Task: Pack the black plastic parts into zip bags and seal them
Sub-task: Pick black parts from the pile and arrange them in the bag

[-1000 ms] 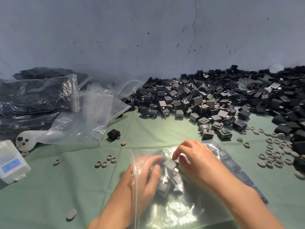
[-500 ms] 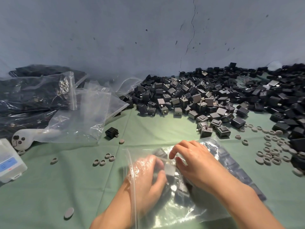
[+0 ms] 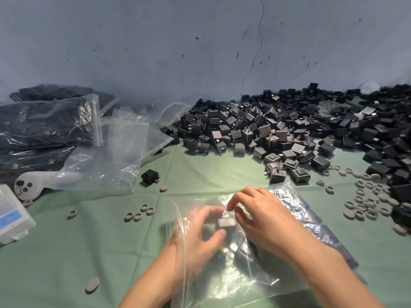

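Filling is the step in hand; the left hand (image 3: 200,232), blurred, is inside the open zip bag (image 3: 255,283) lying on the green bench (image 3: 66,263), its fingers curled round a black part (image 3: 226,222); the right hand (image 3: 262,214) lies on the film from outside, fingers bent and narrow near that part, though whether they pinch it I cannot tell; the loose pile of black parts (image 3: 289,130) lies behind; next, I judge, set the part flat, withdraw, and fetch more before sealing.
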The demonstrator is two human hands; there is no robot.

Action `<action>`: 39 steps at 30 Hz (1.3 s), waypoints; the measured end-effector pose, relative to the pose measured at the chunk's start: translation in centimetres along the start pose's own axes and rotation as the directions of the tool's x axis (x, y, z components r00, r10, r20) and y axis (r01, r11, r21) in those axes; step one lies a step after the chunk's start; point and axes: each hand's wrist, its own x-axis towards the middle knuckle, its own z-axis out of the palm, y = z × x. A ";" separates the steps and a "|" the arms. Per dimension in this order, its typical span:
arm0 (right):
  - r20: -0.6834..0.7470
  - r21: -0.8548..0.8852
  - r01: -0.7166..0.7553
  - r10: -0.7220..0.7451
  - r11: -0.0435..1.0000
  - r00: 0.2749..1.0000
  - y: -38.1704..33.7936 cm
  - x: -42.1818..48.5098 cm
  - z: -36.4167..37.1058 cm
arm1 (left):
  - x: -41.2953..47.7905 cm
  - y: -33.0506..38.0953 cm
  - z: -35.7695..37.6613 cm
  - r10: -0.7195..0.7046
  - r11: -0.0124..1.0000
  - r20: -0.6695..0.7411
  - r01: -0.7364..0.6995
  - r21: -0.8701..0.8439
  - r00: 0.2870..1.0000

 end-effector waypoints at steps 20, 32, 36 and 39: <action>-0.030 0.036 -0.013 0.014 0.999 0.999 0.4 0.0 -0.6 | -0.9 -0.3 1.2 -0.034 0.975 -0.174 0.070 0.209 0.984; -0.073 0.046 -0.032 0.036 0.998 0.997 0.7 -0.1 -1.1 | -0.5 -1.2 -1.5 0.210 0.911 0.130 -0.242 0.334 0.969; -0.092 0.048 -0.056 0.060 0.997 0.994 0.7 -0.1 -1.2 | -1.2 -1.8 -1.7 0.269 0.830 0.187 -0.326 0.452 0.945; -0.089 0.045 -0.058 0.062 0.997 0.994 0.5 -0.1 -1.0 | -1.0 -0.9 -1.0 0.297 0.826 0.223 -0.367 0.427 0.928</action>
